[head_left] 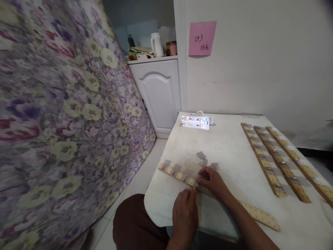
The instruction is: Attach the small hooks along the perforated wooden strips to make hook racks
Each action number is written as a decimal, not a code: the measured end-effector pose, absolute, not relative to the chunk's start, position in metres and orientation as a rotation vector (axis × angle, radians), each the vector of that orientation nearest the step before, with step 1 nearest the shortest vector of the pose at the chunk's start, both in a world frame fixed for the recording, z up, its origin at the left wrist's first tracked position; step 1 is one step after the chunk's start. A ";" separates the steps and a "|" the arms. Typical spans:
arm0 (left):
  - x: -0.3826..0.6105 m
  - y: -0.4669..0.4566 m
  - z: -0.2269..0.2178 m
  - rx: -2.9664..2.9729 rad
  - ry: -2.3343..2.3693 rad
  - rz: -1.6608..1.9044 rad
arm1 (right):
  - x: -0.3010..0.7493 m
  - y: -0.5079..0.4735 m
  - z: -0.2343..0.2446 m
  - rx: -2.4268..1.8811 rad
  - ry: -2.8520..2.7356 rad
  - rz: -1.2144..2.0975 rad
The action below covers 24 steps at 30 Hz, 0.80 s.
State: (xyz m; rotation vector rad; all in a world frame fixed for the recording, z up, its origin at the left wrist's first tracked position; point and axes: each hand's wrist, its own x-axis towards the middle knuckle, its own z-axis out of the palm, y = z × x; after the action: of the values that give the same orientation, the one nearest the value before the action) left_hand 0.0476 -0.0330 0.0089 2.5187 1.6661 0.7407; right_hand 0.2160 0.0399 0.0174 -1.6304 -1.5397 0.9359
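A long perforated wooden strip lies across the near part of the white table, with small metal hooks fitted along its left end. My left hand rests on the table's front edge, its fingertips touching the strip. My right hand lies over the strip's middle, fingers curled and pinched on something small that I cannot make out. Loose small clear-tabbed hooks lie just beyond the hands.
Three more wooden strips with hooks lie side by side at the right. A clear blister pack sits at the table's far edge. A floral mattress leans at the left. A white cabinet and a pink note are behind.
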 end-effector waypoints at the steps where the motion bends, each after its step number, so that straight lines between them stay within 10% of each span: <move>1: 0.048 -0.033 0.009 2.511 1.670 0.739 | 0.216 0.039 0.018 -1.629 -1.540 0.931; 24: 0.043 -0.032 -0.003 2.518 1.652 0.895 | 0.269 -0.027 0.038 -1.796 -1.661 0.555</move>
State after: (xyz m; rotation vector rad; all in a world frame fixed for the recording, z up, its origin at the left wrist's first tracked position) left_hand 0.0429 -0.0316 -0.0032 2.5179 1.6515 0.8954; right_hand 0.2686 -0.0270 0.0379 -1.7958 -1.6611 0.5549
